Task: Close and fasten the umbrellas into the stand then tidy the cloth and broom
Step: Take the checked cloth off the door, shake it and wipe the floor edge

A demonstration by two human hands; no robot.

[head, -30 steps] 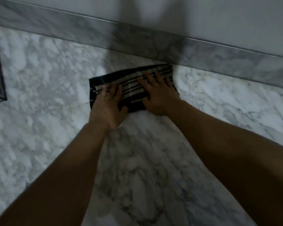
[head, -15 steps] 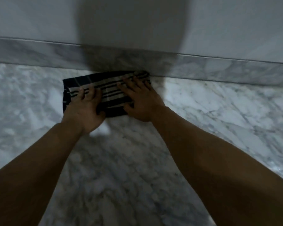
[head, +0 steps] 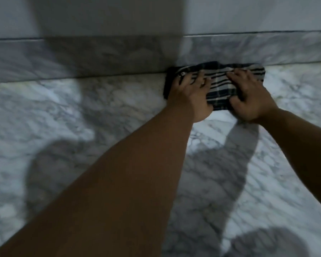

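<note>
A folded dark cloth (head: pixel 220 86) with pale stripes lies flat on the marble floor, its far edge against the skirting. My left hand (head: pixel 190 96) rests on the cloth's left part with fingers spread and straight. My right hand (head: pixel 248 97) presses the cloth's right part, fingers flat and pointing toward the wall. Both forearms reach in from the bottom of the head view. No umbrella, stand or broom is in view.
A marble skirting (head: pixel 82 58) runs along the base of a plain pale wall (head: pixel 248 13). White and grey marble floor (head: pixel 63 117) spreads to the left and toward me, with dark shadows across it.
The view has swung left, so the cloth and hands now sit at the upper right. The cloth lies tight against the skirting. Both hands stay flat on it.
</note>
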